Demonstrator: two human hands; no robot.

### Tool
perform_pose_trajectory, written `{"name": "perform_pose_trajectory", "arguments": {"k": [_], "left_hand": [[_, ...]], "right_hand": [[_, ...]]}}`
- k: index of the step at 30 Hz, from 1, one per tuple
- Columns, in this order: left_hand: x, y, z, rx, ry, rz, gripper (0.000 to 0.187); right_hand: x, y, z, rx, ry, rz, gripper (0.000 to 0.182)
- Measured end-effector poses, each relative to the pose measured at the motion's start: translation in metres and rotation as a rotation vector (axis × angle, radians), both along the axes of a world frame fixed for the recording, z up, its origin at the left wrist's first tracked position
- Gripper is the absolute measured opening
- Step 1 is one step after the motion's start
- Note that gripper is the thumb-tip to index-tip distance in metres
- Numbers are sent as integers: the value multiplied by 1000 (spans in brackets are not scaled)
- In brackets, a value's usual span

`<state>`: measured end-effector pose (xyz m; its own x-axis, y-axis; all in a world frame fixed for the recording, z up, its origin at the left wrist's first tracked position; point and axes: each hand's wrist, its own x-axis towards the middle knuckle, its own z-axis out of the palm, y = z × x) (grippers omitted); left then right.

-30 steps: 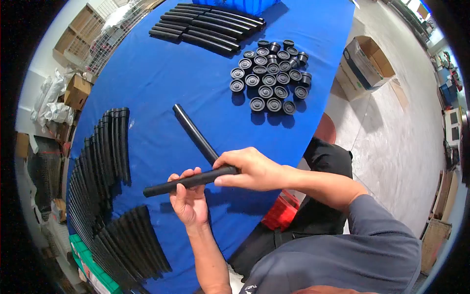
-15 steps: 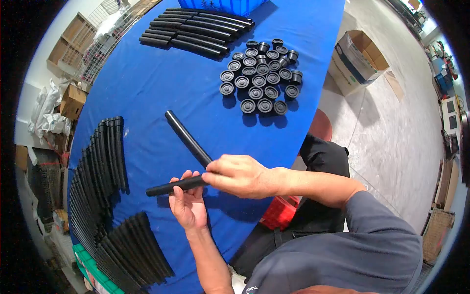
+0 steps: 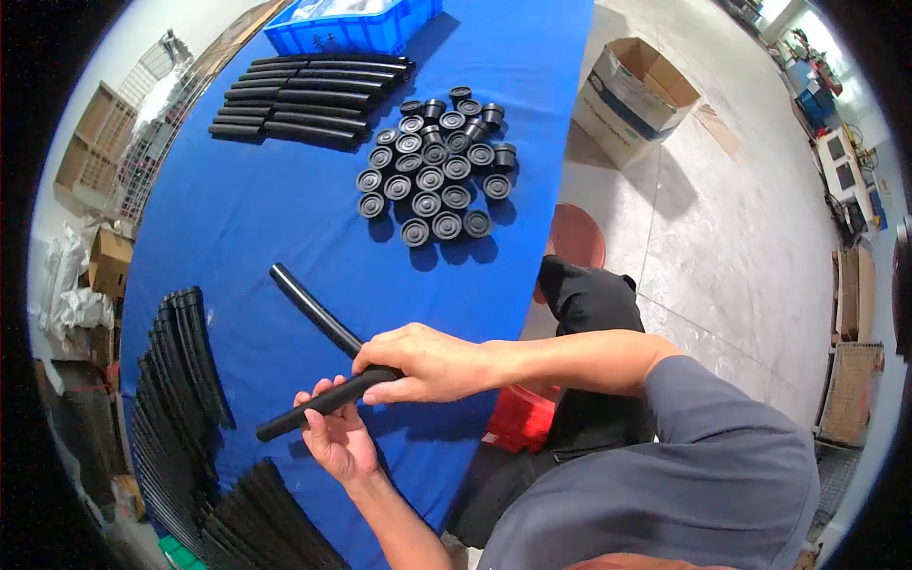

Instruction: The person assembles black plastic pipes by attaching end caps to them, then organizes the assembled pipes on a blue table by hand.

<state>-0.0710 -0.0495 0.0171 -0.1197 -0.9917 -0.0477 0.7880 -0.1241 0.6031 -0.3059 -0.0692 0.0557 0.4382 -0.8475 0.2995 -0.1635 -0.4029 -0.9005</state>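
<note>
My left hand (image 3: 344,446) cradles a black tube (image 3: 313,411) from below, its thumb on the near side and fingers curled up behind. Closed round the upper right end of the same tube is my right hand (image 3: 432,363), thumb along its lower side; that end is hidden in the grip. A second black tube (image 3: 313,306) slants across the blue cloth, and its lower part passes out of sight behind my right hand. To the left of both hands lies a fanned row of black tubes (image 3: 195,351), with another bunch of black tubes (image 3: 271,522) below it.
Several round black caps (image 3: 429,178) stand grouped on the blue-covered table (image 3: 237,218). Behind them are stacked shiny black tubes (image 3: 318,100) and a blue crate (image 3: 347,33). A cardboard box (image 3: 632,100), a reddish stool (image 3: 578,236) and a red container (image 3: 522,418) are off the table's right side.
The whole view has shifted, so the table goods appear further left and lower. The held tube slants more steeply, and my right thumb now lies along it.
</note>
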Motion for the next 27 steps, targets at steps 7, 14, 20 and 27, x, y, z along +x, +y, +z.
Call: {"name": "perform_pose_trajectory", "arguments": {"k": [7, 14, 20, 27], "left_hand": [[1, -1, 0, 33, 52, 7, 27], [0, 0, -2, 53, 50, 17, 27], [3, 0, -2, 21, 24, 11, 27], [12, -1, -11, 43, 112, -25, 28]], "right_hand": [[7, 6, -5, -364, 93, -105, 30], [5, 0, -15, -575, 220, -136, 33], [4, -2, -6, -9, -66, -61, 32], [6, 5, -8, -395, 155, -80, 28]]}}
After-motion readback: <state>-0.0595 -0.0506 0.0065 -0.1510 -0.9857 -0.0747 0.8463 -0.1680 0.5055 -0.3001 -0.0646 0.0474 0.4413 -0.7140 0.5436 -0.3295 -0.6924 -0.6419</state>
